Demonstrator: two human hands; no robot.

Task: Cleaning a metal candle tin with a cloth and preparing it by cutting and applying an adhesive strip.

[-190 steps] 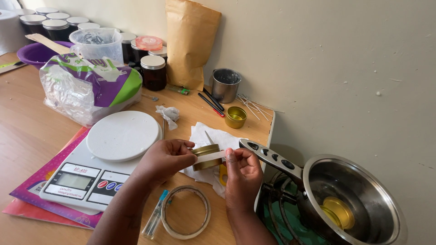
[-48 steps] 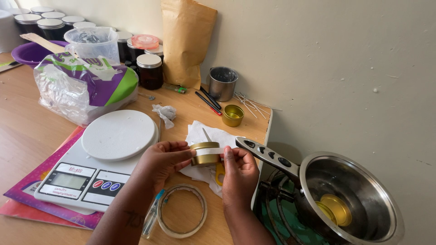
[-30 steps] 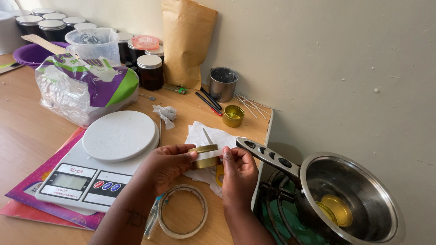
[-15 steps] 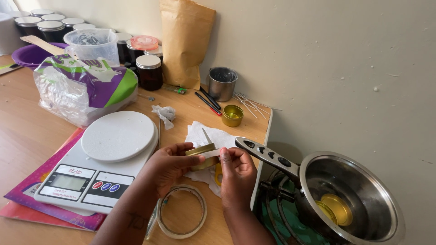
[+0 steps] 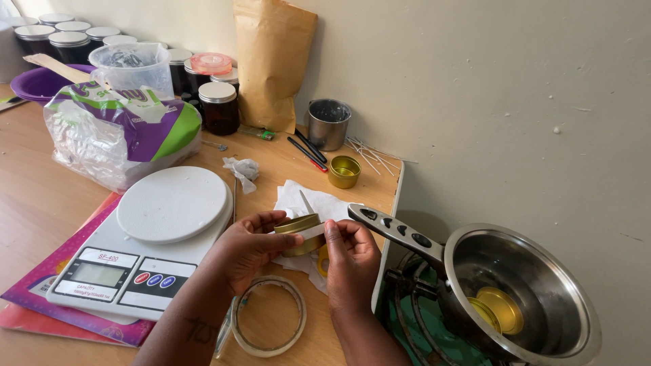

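Both hands on the small gold tin, just right of the kitchen scale. Left hand cups it, right hand pinches a tape strip on its side. Tin sat lower half a second ago; now raised, strip pressed flat. Tape roll below.

I am counting three small gold tins: one between my two hands, one sitting open on the table, one lying in the single steel pan. One white kitchen scale and one tape roll are lying close by.
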